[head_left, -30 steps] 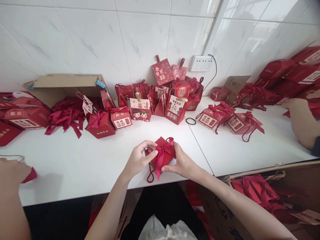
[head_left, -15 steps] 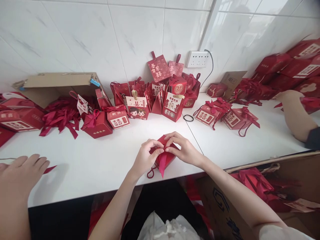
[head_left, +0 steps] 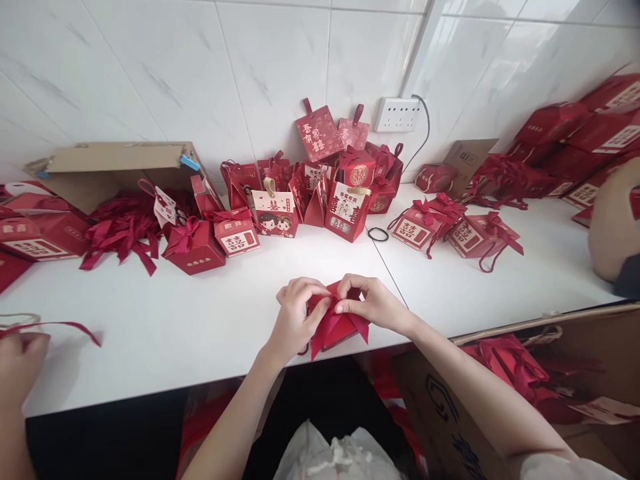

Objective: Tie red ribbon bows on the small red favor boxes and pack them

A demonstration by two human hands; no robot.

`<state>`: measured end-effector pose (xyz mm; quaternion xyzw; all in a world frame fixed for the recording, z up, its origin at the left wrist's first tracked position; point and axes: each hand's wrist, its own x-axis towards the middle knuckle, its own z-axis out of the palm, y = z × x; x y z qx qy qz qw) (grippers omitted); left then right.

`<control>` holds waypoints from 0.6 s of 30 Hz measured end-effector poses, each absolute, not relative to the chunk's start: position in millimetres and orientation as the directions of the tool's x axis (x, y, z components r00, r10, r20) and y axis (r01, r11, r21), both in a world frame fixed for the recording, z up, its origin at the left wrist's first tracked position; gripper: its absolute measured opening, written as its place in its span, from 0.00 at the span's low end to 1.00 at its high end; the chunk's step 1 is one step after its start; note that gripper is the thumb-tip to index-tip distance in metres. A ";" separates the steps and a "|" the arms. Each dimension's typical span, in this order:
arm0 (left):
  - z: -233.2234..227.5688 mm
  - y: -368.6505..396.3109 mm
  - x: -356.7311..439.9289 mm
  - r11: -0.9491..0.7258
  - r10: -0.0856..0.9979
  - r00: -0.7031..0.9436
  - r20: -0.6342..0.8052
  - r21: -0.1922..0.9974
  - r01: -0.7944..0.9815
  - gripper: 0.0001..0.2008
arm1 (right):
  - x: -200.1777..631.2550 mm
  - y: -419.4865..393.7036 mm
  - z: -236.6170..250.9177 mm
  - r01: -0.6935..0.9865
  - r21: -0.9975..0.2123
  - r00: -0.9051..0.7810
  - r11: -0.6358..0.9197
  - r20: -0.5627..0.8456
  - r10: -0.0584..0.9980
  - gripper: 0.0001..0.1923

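Note:
A small red gift box point(head_left: 345, 328) sits near the front edge of the white table point(head_left: 215, 327). Across its top lies a red ribbon point(head_left: 327, 325), its two tails spread apart toward me. My left hand point(head_left: 299, 313) pinches the ribbon on the box's left side, thumb against fingers. My right hand point(head_left: 373, 303) pinches the same ribbon from the right, close to the left fingertips. The knot area is partly hidden by my fingers. A bit of dark red cord shows under my left wrist.
Several finished-looking red boxes point(head_left: 237, 233) stand along the tiled wall. A ribbon heap point(head_left: 125, 230) lies at left by a cardboard box point(head_left: 120, 160). Co-workers' hands appear at left point(head_left: 20, 367) and right point(head_left: 615, 220). An open carton point(head_left: 555, 327) stands below the table edge, right.
My hands have drawn slightly apart, and the ribbon tails now spread to both sides instead of hanging together. The co-worker's hand at left has moved left, holding a ribbon.

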<state>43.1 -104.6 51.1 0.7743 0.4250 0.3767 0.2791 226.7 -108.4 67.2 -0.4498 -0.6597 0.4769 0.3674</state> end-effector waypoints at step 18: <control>41.0 -101.5 43.9 -0.349 0.868 0.404 0.287 0.933 0.085 0.03 | 230.7 -104.2 64.2 0.116 -0.989 -0.404 0.096 0.041 0.914 0.14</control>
